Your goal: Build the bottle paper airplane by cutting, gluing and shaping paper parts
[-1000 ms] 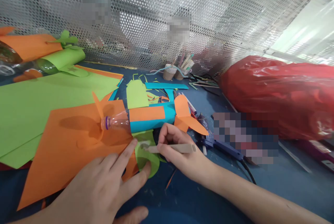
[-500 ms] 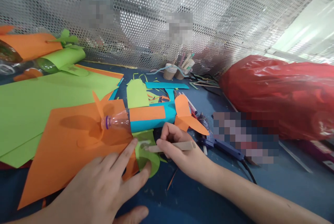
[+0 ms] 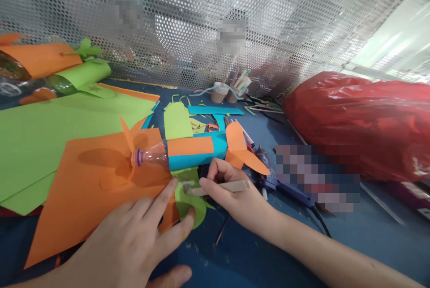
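Right grip [image 3: 231, 187]: your thumb and fingers are closed narrowly around a pale pen-shaped stick [image 3: 237, 186], whose tip points left at a whitish patch on the near green wing [image 3: 193, 212]. Whether the tip makes contact cannot be told. Left grip [image 3: 134, 229]: your hand is spread wide, palm down, with two fingertips resting on the same wing and the thumb extended apart from it on the near side.

Locate the bottle [image 3: 155, 156] in the center of the desk [image 3: 218, 270]. It lies on its side, neck to the left, with a blue paper wrap [image 3: 191, 162] around its body and an orange strip [image 3: 190, 146] along the top. Orange blades [image 3: 126, 135] stand at the neck; orange fins [image 3: 235, 135] project at the right end. The near green wing adjoins the near side of the wrap; the far green wing [image 3: 177, 121] extends from the far side.

Note the surroundings: an orange sheet [image 3: 80, 189] under the neck end, green sheets [image 3: 30, 144] to the left, a blue glue gun [image 3: 292, 191] to the right of your right grip, and a red bag [image 3: 363, 126] at far right.
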A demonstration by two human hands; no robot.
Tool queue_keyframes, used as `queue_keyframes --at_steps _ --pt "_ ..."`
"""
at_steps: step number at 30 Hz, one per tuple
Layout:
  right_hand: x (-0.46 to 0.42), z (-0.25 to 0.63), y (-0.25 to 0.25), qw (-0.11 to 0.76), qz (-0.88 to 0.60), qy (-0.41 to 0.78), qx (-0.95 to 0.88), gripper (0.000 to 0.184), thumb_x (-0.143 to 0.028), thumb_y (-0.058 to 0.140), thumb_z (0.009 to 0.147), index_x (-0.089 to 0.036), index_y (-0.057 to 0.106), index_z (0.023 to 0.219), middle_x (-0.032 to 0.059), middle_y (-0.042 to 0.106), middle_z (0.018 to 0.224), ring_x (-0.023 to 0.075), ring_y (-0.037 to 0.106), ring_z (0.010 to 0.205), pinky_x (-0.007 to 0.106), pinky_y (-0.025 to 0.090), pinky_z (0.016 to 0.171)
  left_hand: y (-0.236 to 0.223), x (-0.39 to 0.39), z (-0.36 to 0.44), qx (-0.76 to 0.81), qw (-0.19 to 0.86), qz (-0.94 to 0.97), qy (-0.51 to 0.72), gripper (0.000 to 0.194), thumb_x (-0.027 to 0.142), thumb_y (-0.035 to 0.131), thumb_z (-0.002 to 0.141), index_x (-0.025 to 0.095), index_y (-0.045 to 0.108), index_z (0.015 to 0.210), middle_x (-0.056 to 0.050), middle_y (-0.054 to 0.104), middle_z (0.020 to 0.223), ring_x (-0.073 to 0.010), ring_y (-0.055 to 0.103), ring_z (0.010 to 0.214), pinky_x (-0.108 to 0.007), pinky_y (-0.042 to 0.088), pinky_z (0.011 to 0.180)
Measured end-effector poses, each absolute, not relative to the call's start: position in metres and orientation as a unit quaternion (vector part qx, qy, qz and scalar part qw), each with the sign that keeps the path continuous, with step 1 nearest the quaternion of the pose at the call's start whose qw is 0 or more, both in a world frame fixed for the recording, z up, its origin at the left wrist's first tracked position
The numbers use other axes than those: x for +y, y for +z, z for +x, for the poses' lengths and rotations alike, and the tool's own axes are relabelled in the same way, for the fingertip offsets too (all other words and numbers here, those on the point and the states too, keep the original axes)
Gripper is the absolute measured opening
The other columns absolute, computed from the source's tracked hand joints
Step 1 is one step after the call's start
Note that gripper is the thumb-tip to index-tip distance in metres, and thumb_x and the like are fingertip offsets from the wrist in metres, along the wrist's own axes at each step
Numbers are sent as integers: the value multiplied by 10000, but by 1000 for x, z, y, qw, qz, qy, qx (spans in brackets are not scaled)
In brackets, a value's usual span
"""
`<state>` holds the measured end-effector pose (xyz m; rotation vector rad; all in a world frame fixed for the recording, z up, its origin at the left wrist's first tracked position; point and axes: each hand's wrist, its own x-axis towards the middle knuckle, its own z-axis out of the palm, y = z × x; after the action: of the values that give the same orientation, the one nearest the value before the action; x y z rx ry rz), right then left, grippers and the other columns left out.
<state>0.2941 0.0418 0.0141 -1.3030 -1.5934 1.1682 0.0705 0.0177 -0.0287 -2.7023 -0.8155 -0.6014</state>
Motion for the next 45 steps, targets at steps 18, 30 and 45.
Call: queue_keyframes --at_steps 18,30,45 --pt "42 295 14 372 -517 451 -625 248 -311 596 847 -217 417 703 -81 390 602 85 316 524 220 265 492 -25 18 72 -283 125 -929 -204 438 507 407 945 329 589 1301 -146 650 1156 -317 636 928 -390 537 641" --pt "42 296 14 365 -519 441 -635 234 -291 572 870 -217 418 709 -80 391 609 88 318 531 223 264 498 -28 16 71 -286 115 -927 -214 430 492 379 965 331 591 1302 -153 621 1223 -316 641 898 -379 516 616" --pt "43 297 13 365 -519 435 -639 221 -282 563 868 -219 422 710 -81 396 608 88 318 530 224 263 493 -30 18 70 -283 119 -924 -227 442 505 403 948 322 597 1301 -141 634 1205 -320 624 941 -392 515 676"
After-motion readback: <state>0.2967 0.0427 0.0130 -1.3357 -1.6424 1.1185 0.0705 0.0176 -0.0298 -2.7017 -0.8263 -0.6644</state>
